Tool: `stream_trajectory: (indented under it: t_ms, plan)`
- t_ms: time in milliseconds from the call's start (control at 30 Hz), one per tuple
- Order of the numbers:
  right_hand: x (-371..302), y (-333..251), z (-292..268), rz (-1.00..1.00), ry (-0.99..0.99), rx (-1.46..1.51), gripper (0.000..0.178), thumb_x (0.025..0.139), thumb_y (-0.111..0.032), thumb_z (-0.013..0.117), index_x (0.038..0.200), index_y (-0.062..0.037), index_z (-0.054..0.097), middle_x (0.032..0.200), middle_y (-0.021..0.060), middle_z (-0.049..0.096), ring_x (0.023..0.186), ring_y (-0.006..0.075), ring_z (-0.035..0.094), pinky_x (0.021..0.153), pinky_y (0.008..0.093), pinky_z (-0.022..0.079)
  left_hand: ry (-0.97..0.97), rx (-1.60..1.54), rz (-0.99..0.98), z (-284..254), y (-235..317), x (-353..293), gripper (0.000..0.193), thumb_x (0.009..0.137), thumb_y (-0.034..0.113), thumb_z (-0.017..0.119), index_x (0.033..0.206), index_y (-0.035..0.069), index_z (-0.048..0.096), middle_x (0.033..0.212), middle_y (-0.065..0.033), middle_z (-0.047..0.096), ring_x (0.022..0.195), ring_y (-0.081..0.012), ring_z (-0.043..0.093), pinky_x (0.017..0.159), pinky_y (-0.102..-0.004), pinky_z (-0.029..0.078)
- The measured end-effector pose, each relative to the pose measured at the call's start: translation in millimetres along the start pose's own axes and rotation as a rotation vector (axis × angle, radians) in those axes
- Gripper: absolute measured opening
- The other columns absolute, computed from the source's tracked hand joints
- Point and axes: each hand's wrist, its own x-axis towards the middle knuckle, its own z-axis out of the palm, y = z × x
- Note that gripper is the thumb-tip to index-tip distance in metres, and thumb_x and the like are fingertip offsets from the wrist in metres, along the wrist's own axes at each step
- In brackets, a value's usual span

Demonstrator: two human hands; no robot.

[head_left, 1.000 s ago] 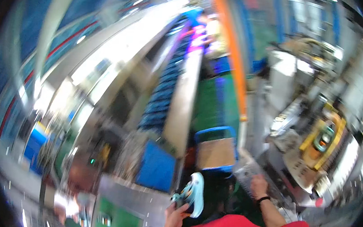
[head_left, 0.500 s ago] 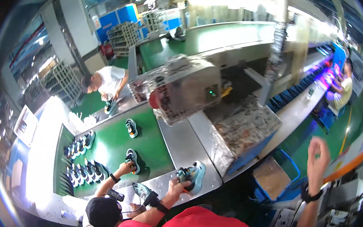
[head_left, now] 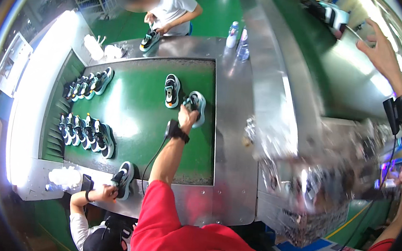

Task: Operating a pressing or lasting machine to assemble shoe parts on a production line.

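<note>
My left hand [head_left: 189, 117] is closed on a dark sneaker with a light blue sole [head_left: 198, 107], at the right part of the green belt [head_left: 140, 120]. Just left of it a matching sneaker [head_left: 172, 91] rests on the belt. My right hand [head_left: 380, 51] is raised at the upper right, fingers apart and holding nothing. Nearest to it, a black and white shoe [head_left: 331, 17] lies on the higher green conveyor [head_left: 306, 53].
Two rows of sneakers [head_left: 87, 133] stand at the belt's left end. At lower left a co-worker's hand [head_left: 106, 192] grips a sneaker [head_left: 123, 181]. Across the belt, a person in white [head_left: 175, 5] handles another. Two bottles [head_left: 232, 34] stand on the metal frame. A film-wrapped machine [head_left: 300, 180] stands right.
The view has turned left. My left hand has carried its sneaker from the metal edge onto the belt. My right hand has moved up beside the higher conveyor. The co-worker's sneaker has come nearer the edge.
</note>
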Motion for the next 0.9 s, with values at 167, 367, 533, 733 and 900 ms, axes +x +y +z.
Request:
stream_trajectory:
  t_ms: [167, 367, 533, 733, 900]
  plan:
    - [82.5, -50.8, 75.6, 0.107, -0.117, 0.327, 0.087, 0.072, -0.061, 0.070, 0.140, -0.0147, 0.042, 0.099, 0.0128, 0.063, 0.061, 0.0168, 0.058, 0.046, 0.0283, 0.045, 0.159, 0.190, 0.249, -17.7, -88.5, 122.9, 0.067, 0.074, 0.018, 0.065, 0.131, -0.002, 0.035, 0.104, -0.0300, 0.062, 0.097, -0.0459, 0.062, 0.081, -0.0509, 0.052]
    - [78.7, -63.1, 61.0, -0.360, 0.002, 0.295, 0.048, 0.080, -0.030, 0.072, 0.116, -0.0008, 0.058, 0.092, 0.0095, 0.066, 0.076, 0.0157, 0.063, 0.068, 0.0310, 0.054, 0.150, 0.115, 0.607, 29.9, -69.1, 62.4, 0.066, 0.083, 0.006, 0.062, 0.141, -0.004, 0.032, 0.130, -0.0281, 0.047, 0.120, -0.0427, 0.048, 0.103, -0.0451, 0.040]
    - [99.1, -107.2, 69.9, -0.317, -0.041, 0.576, 0.023, 0.078, -0.026, 0.071, 0.072, -0.0038, 0.065, 0.056, 0.0036, 0.060, 0.056, 0.0160, 0.059, 0.058, 0.0334, 0.049, -0.079, -0.360, 0.330, -15.1, -198.5, -92.7, 0.065, 0.087, 0.012, 0.066, 0.142, -0.004, 0.036, 0.142, -0.0270, 0.042, 0.134, -0.0371, 0.041, 0.111, -0.0424, 0.032]
    - [66.9, 3.7, 56.1, 0.003, 0.264, 0.166, 0.051, 0.064, -0.018, 0.071, 0.110, -0.0006, 0.058, 0.084, 0.0204, 0.067, 0.077, 0.0360, 0.066, 0.077, 0.0426, 0.051, -0.515, -0.536, -0.037, -23.4, -62.0, -276.4, 0.046, 0.087, 0.010, 0.069, 0.126, -0.008, 0.052, 0.115, -0.0169, 0.063, 0.103, -0.0246, 0.061, 0.096, -0.0384, 0.048]
    - [-15.9, 33.9, -40.9, 0.343, 0.216, 0.714, 0.029, 0.070, -0.014, 0.070, 0.096, -0.0023, 0.067, 0.074, 0.0059, 0.065, 0.067, 0.0158, 0.065, 0.056, 0.0340, 0.059, -1.046, -0.640, -0.055, -43.8, 28.0, -361.9, 0.047, 0.092, 0.020, 0.067, 0.126, -0.010, 0.053, 0.117, -0.0195, 0.064, 0.101, -0.0274, 0.064, 0.091, -0.0404, 0.052]
